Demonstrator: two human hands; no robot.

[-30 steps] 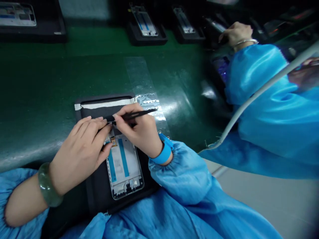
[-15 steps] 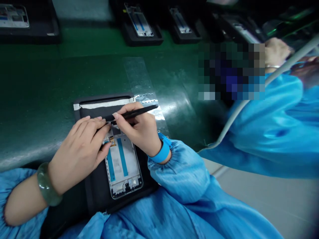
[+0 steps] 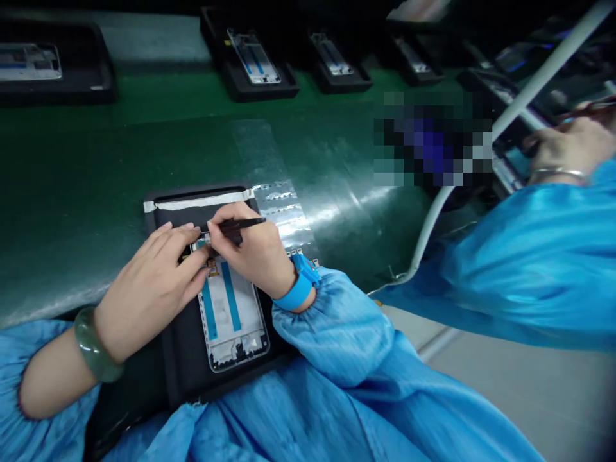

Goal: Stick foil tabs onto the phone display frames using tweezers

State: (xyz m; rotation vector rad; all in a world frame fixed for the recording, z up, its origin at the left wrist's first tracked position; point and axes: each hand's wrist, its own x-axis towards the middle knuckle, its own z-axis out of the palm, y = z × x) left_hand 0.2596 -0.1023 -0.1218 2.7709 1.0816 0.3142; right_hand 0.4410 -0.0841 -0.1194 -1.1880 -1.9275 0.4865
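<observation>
A phone frame (image 3: 235, 308), silvery inside with two blue strips and a small gold-coloured flex part, lies in a black tray (image 3: 185, 350). My left hand (image 3: 149, 292), with a green bangle at its wrist, holds the frame at its upper left, index finger and thumb over its inner side. Pinched in my right hand (image 3: 255, 250) are dark tweezers (image 3: 248, 222), slanting over the frame's top end beside my left fingertips. Their tips are hidden by my fingers. A blue wrist strap (image 3: 298, 289) circles my right wrist.
Several black trays (image 3: 267, 92) with phone frames stand along the back of the green bench (image 3: 120, 147). Clear film (image 3: 274, 167) lies beyond my tray. A pale tube (image 3: 436, 221) crosses on the right, near a co-worker's hand (image 3: 563, 154) and blue sleeve (image 3: 524, 256).
My right hand has turned the tweezers, and their back end now juts out less. My left hand stays at the frame. The co-worker's hand has moved right.
</observation>
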